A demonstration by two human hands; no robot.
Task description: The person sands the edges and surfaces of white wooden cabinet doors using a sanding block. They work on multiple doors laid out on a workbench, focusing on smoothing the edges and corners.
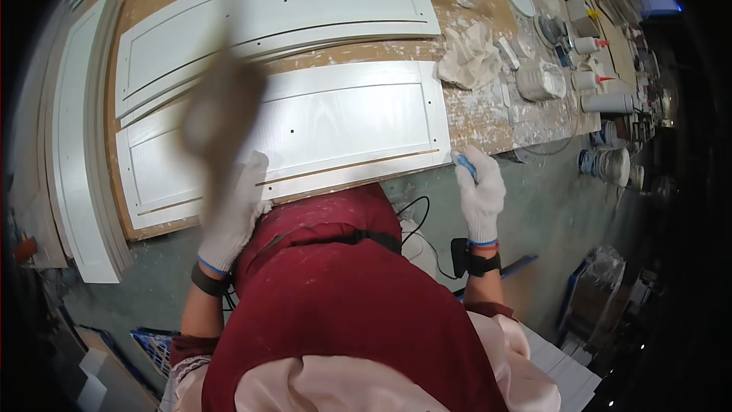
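Note:
My left hand [235, 210], in a white knit glove, is at the front edge of the nearer white panel [343, 126]. Its fingers reach over that edge and seem to grip it, though a blurred brown shape [225, 107] close to the camera hides part of the hand. The panel lies flat, with a raised frame, small dark holes and a long brown groove near its front edge. Just off the panel's front right corner, my gloved right hand [482, 194] is closed around a small blue object [464, 166]. Most of that object is hidden in the fingers.
Another white panel [282, 8] lies behind on the paint-spotted brown table [488, 126]. Long white boards [82, 145] stand at the left. Crumpled cloth [469, 55], a plastic tub [541, 82] and red-tipped bottles [587, 80] sit at the right. Paint buckets [610, 166] stand beyond the table.

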